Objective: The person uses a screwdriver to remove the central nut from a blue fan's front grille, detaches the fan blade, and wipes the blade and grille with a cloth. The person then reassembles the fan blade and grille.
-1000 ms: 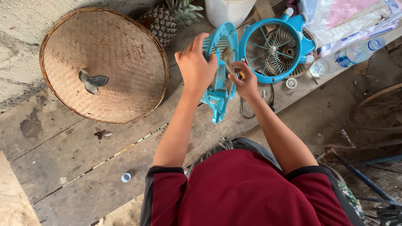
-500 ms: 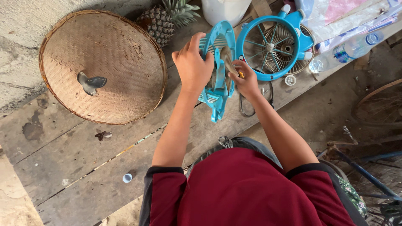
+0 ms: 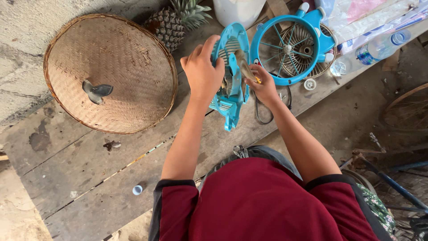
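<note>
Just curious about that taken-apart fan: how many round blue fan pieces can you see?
2. One blue guard piece is held upright between the left hand and right hand; the other blue ring lies flat on the wooden bench beside it.

Upright blue fan housing [image 3: 232, 80], hand-held
</note>
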